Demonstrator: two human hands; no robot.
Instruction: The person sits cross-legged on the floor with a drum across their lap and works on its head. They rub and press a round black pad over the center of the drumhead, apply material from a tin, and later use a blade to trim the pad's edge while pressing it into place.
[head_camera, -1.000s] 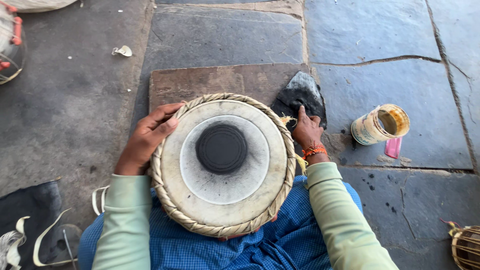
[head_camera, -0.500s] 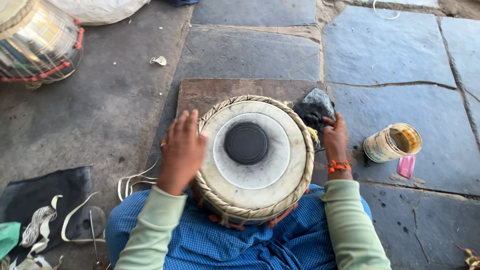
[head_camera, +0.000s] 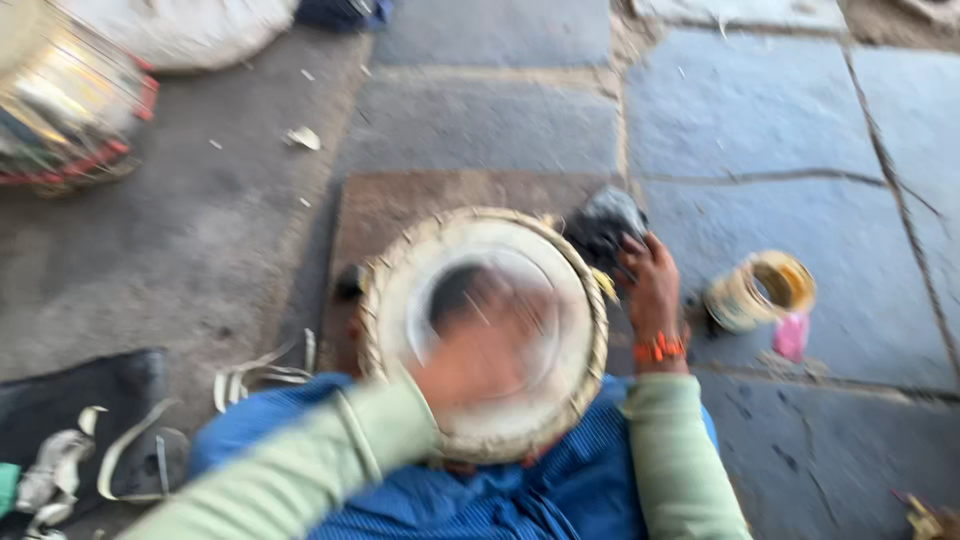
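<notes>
**Drum in the lap, one hand across its face**

I see the drum (head_camera: 487, 330) resting upright in the person's lap, on the blue cloth (head_camera: 560, 500) over the legs, its pale skin facing up and ringed by a braided rim. The picture is heavily blurred. My left hand (head_camera: 470, 355) lies across the drumhead, over the dark centre patch; it is so smeared that I cannot tell whether the fingers are curled or flat, or whether they press the skin. My right hand (head_camera: 650, 285) sits at the drum's right edge, fingers bent around the rim area, touching a dark lump (head_camera: 605, 225) just beyond the drum; whether it truly grasps that lump I cannot tell. An orange band (head_camera: 660, 348) circles that wrist.

To the right of the drum, near but apart, stands an open tin (head_camera: 760, 292) with a pink scrap (head_camera: 790, 335) beside it. Far left of the drum sits another drum-like body with red trim (head_camera: 65, 100). Pale straps (head_camera: 260, 370) lie just left of the drum, on the stone floor (head_camera: 760, 130).
</notes>
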